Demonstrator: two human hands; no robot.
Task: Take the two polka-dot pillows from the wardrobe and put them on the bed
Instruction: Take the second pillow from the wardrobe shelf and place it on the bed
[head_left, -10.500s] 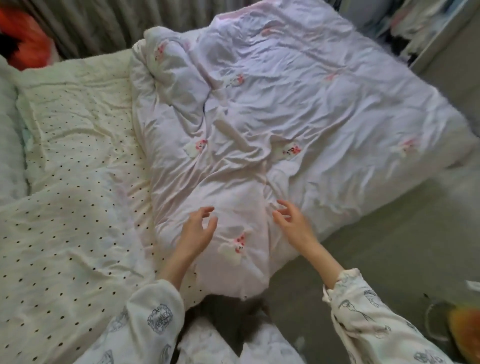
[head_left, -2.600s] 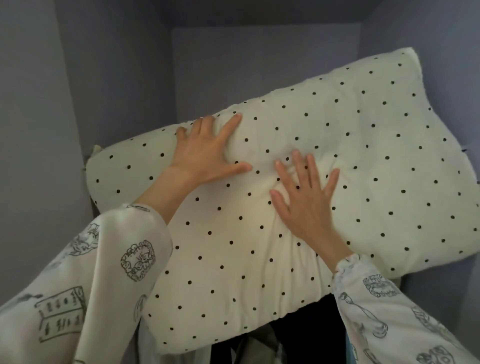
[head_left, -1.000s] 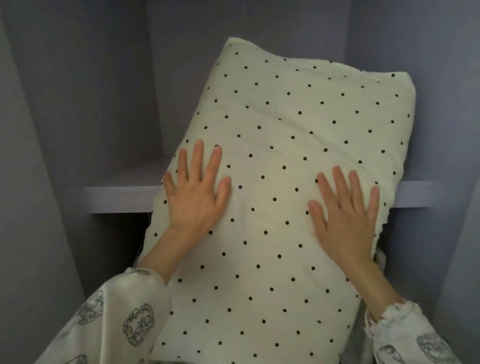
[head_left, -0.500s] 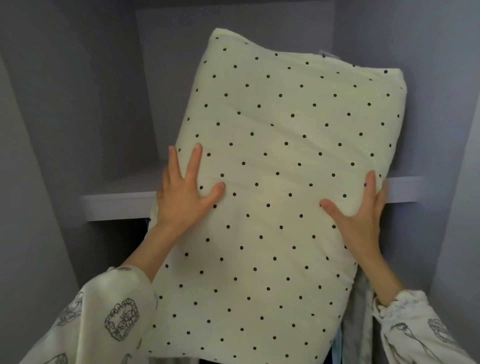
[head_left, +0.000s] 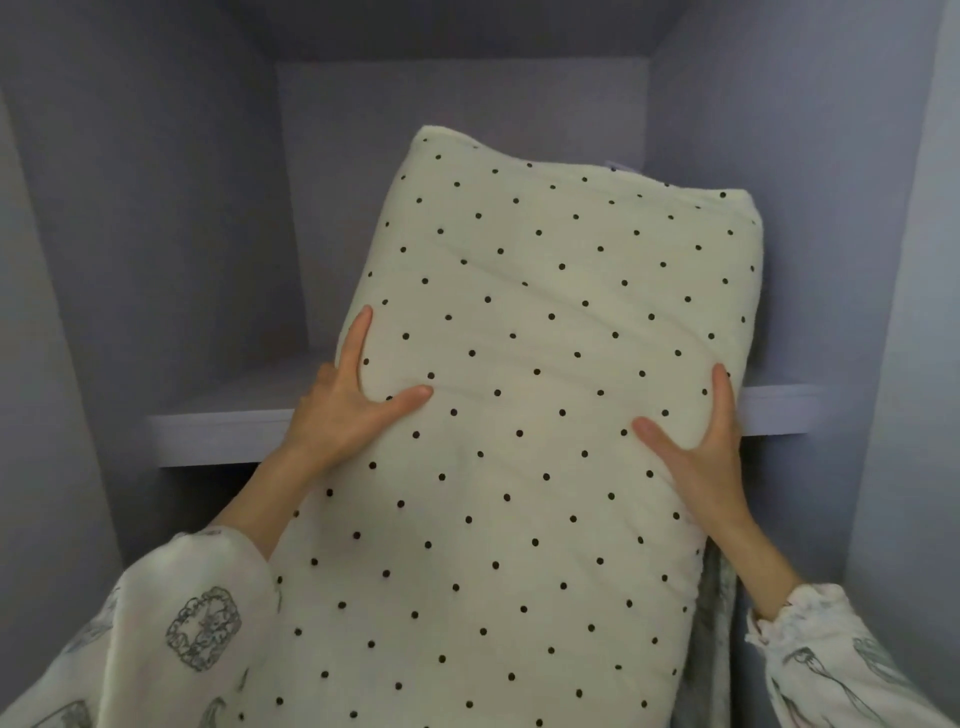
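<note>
A cream pillow with black polka dots (head_left: 519, 395) stands on end, tilted, half out of the wardrobe's upper compartment. Its top leans back over the shelf (head_left: 218, 436) and its lower part hangs down toward me. My left hand (head_left: 353, 400) grips the pillow's left edge, thumb on the front and fingers wrapped behind. My right hand (head_left: 701, 452) holds the right edge the same way. A second polka-dot pillow is not in view, and the bed is out of frame.
The wardrobe's grey side walls (head_left: 104, 260) close in on both sides, with the compartment's ceiling above. Grey hanging fabric (head_left: 719, 639) shows below the shelf, right of the pillow. A small pale corner (head_left: 621, 167) peeks out behind the pillow's top.
Both hands have shifted from lying flat on the pillow's front to gripping its side edges. The pillow has come a little lower and further out of the shelf.
</note>
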